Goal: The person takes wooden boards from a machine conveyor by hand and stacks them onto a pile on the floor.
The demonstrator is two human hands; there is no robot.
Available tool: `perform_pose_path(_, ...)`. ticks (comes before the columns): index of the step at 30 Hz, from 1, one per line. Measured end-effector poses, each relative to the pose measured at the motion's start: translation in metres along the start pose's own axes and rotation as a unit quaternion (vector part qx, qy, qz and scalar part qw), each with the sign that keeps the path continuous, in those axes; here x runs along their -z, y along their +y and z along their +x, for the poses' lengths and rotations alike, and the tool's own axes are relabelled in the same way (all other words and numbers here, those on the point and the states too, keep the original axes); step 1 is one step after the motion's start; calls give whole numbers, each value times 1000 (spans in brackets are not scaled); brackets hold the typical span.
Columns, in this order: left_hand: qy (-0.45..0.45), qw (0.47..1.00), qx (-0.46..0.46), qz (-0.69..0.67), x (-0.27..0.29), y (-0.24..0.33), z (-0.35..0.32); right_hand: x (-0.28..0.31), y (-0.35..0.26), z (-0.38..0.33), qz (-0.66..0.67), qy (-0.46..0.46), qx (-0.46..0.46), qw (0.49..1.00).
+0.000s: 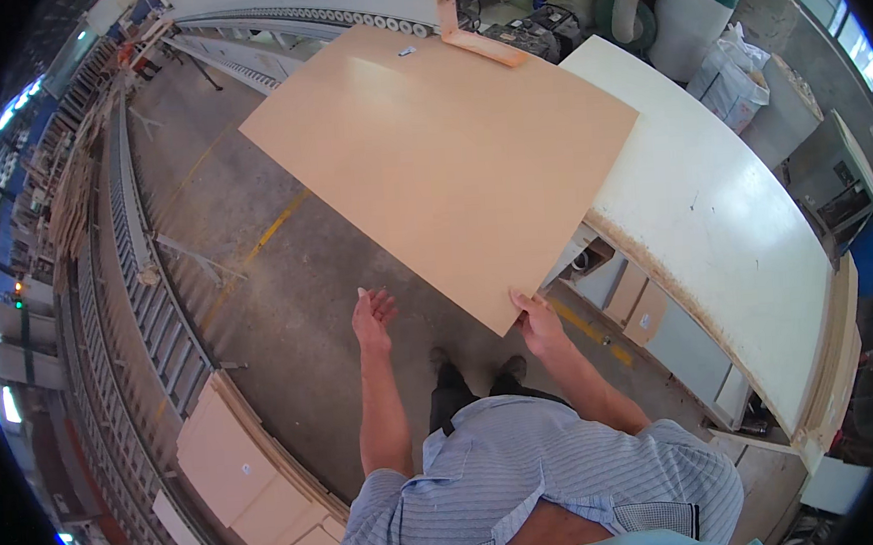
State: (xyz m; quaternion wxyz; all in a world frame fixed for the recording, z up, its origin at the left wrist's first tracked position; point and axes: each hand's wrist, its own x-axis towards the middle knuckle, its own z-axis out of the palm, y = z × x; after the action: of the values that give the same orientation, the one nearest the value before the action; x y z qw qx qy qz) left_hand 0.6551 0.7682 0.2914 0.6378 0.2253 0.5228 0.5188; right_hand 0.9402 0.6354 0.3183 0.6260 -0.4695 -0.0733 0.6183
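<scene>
Large tan panel [440,162] fills centre frame, lying flat with its far side over the white table [713,216] at 3 o'clock and its near corner hanging out over the concrete floor [289,311]. Right hand [537,321] pinches that near corner at 6 o'clock of the panel, fingers closed on the edge, likely steadying the overhang so the sheet doesn't tip. Left hand [371,316] floats at 9 o'clock of the right, open, palm up, fingers loosely spread, holding nothing, near the panel edge but apart from it.

An angled tan offcut [477,35] rests at the panel's 12 o'clock edge. Roller conveyor [147,280] runs along 9 o'clock. Stack of cut tan boards [249,474] at 7 o'clock. White sack [735,79] at 2 o'clock, contents not visible; grey bin [792,116] beside it, inside can't tell.
</scene>
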Motion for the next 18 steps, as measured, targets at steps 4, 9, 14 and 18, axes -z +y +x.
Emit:
perform_pose_path(4, -19, 1000, 4, 2, 2, 9, 7, 19, -9, -31, 12, 23, 6, 1000)
perform_pose_path(9, -24, 999, 11, 21, 3, 24, 32, 39, -20, -69, -5, 74, 3, 997)
perform_pose_path(14, -24, 999, 18, 14, -8, 48, 60, 67, -20, -101, 13, 103, 41, 994)
perform_pose_path(18, -45, 999, 17, -1, -13, 66, 90, 76, -24, -125, 15, 157, 48, 986)
